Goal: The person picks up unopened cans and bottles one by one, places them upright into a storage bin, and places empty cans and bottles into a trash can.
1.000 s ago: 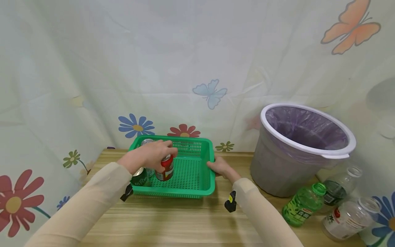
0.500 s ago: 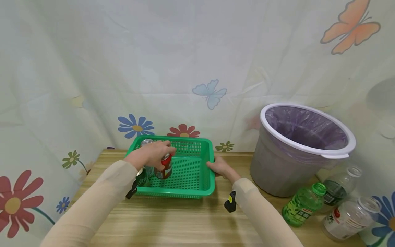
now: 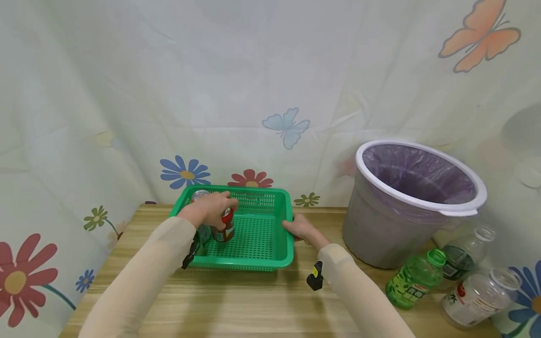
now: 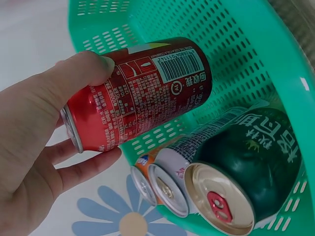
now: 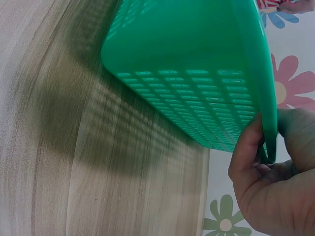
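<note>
My left hand (image 3: 212, 208) holds a red soda can (image 4: 142, 93) by its top part, thumb on one side and fingers on the other. In the head view the red can (image 3: 224, 227) is upright inside the green plastic basket (image 3: 241, 263), left of its middle. Beside it in the left wrist view lie a dark green can (image 4: 256, 157), a pale can (image 4: 184, 152) and an orange can (image 4: 147, 164), in a row along the basket's side. My right hand (image 5: 275, 177) pinches the basket's right rim between thumb and fingers.
On the right stands a grey bin (image 3: 380, 230) lined with a purple bag. Near it are a green bottle (image 3: 416, 280), a clear bottle with a dark label (image 3: 460, 260) and a clear jar-like bottle (image 3: 477, 300). A patterned curtain (image 3: 253, 70) hangs behind the wooden table (image 3: 253, 300).
My left hand has shifted slightly left with the red can, and the left forearm has swung rightward over the front-left of the basket. My right hand keeps its hold on the rim.
</note>
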A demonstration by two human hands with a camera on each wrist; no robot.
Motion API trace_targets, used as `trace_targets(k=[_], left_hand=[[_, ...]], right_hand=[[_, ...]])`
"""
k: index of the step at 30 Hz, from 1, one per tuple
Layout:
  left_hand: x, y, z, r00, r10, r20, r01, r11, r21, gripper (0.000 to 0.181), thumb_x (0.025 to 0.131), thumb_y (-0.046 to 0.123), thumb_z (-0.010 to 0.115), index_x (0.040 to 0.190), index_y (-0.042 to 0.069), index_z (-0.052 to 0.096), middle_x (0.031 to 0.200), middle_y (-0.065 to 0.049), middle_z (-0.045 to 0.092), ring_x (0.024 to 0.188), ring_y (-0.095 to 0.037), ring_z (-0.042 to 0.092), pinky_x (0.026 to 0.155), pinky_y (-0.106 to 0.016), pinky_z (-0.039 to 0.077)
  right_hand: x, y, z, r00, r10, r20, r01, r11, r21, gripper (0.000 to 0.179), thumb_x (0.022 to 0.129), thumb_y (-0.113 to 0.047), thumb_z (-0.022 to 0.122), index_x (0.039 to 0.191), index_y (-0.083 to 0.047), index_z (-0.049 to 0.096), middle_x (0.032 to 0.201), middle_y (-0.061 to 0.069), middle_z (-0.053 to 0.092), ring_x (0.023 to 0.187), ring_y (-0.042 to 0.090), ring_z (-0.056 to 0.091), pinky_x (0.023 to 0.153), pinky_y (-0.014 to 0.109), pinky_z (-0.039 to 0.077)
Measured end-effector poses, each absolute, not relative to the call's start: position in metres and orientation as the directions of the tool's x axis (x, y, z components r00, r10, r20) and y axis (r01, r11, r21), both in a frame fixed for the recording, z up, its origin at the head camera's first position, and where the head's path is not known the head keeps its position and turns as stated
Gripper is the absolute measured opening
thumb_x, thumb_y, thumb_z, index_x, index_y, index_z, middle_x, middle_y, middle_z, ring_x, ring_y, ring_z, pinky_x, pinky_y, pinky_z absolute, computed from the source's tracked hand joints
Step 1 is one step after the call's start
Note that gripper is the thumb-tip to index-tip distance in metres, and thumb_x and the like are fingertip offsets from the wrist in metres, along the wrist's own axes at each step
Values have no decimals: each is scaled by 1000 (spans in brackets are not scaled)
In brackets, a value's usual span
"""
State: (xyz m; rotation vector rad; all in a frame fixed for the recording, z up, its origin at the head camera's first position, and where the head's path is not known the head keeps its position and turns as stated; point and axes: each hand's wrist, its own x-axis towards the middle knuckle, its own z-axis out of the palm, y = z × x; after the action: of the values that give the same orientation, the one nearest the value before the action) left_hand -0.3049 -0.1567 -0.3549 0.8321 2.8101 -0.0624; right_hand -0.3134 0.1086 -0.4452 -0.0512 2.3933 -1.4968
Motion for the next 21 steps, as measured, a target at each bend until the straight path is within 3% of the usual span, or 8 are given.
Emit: trace_targets(k=[14,21], left_hand=[[-322,-162,-374,-839,503,-207,504,862,52,43,77,20,74,114,19,52,117,-11,47,84,-21,49,67,-34,47],[-326,-162,-381,-849,491,-194,493,869,43,44,77,21,73,116,19,52,114,-11,48,87,-23,49,74,-39,48]], right_hand=[[-316,114,-450,-941,-266,-208,75,436,-897,30,92,-15,48,110,10,47,89,19,62,70,24,67,62,37,57],[-314,111,-447,-949,-206,-240,126,452,-883,29,91,-11,47,113,8,48,99,25,62,77,30,67,64,37,57]])
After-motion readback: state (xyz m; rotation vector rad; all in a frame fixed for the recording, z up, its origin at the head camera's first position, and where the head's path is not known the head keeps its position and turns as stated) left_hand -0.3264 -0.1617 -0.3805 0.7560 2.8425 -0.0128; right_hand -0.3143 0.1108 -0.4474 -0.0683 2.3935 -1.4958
